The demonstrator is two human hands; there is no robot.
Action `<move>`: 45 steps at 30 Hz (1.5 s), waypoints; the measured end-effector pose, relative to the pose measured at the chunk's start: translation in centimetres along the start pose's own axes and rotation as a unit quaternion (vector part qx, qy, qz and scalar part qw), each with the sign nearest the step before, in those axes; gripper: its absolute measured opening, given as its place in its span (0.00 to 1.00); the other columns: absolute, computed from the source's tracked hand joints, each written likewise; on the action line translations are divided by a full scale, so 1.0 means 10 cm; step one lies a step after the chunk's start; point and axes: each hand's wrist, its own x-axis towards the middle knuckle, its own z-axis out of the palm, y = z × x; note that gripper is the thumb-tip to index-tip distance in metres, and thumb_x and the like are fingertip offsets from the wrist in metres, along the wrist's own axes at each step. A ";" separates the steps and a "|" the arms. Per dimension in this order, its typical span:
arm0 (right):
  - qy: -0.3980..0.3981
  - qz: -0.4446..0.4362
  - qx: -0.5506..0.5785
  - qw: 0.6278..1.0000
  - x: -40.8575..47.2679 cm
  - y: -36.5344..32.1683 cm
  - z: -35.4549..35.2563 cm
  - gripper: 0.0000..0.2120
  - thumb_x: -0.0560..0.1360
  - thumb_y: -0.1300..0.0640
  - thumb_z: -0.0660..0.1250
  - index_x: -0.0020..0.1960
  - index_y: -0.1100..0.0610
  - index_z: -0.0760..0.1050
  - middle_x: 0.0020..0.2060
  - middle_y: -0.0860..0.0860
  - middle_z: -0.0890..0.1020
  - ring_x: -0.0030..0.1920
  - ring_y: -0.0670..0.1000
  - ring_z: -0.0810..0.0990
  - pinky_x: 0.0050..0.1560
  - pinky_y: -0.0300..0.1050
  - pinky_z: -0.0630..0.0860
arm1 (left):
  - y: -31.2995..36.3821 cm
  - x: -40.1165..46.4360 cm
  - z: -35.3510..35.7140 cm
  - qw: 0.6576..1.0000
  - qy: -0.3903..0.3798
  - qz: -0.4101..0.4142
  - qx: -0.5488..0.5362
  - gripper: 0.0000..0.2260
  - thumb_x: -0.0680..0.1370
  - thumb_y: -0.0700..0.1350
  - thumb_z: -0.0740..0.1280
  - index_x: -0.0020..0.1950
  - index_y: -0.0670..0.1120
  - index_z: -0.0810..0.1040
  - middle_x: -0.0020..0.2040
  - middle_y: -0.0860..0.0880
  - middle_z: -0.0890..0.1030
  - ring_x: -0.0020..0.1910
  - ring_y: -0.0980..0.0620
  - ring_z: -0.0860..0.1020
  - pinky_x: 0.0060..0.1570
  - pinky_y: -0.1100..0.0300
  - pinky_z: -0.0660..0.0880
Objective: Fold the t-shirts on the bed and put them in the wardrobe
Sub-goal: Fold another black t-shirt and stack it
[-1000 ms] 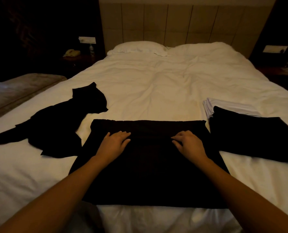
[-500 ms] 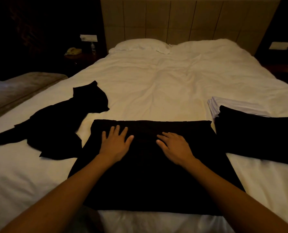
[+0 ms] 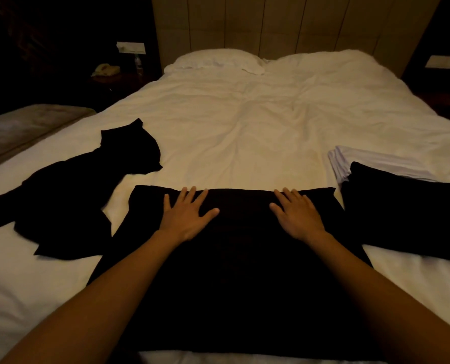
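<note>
Left hand (image 3: 186, 215) and right hand (image 3: 296, 215), both flat with fingers spread, are pressing the half-folded black t-shirt (image 3: 231, 271) onto the white bed (image 3: 245, 127), likely flattening its fold before stacking.

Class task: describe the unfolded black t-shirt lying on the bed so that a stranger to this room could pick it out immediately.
Start at the white bed. On its left side, beside the black shirt under both hands, lies the unfolded black t-shirt. Unlike that neat rectangle and the folded stack on the right, it sprawls crumpled and irregular.

One head-worn view – wide-angle, looking forward and down. It stands close over the bed (image 3: 245, 122) foot, facing the headboard (image 3: 284, 24).
</note>
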 end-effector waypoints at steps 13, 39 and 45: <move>0.060 -0.047 0.029 0.997 0.42 0.10 -0.10 0.24 0.81 0.40 0.55 0.63 0.56 0.76 0.57 0.56 0.78 0.58 0.58 0.75 0.57 0.51 0.70 | -0.35 0.48 -0.20 0.995 0.068 0.048 -0.047 0.20 0.82 0.60 0.54 0.55 0.47 0.76 0.50 0.46 0.74 0.51 0.46 0.74 0.48 0.54 0.70; 0.365 -0.053 -0.020 0.929 -0.38 0.00 -0.65 0.27 0.75 0.34 0.53 0.41 0.57 0.73 0.35 0.54 0.75 0.38 0.59 0.73 0.40 0.48 0.59 | -0.25 -0.12 -0.86 0.912 0.385 0.117 0.078 0.20 0.82 0.57 0.53 0.41 0.45 0.74 0.37 0.46 0.73 0.38 0.44 0.72 0.41 0.52 0.61; 0.381 -0.068 0.005 0.922 -1.10 -0.10 -0.54 0.20 0.76 0.39 0.56 0.39 0.54 0.72 0.32 0.50 0.74 0.36 0.56 0.71 0.39 0.46 0.48 | -0.27 -0.83 -0.61 0.895 0.426 0.126 0.051 0.19 0.82 0.56 0.55 0.41 0.45 0.74 0.37 0.46 0.73 0.37 0.44 0.70 0.41 0.52 0.60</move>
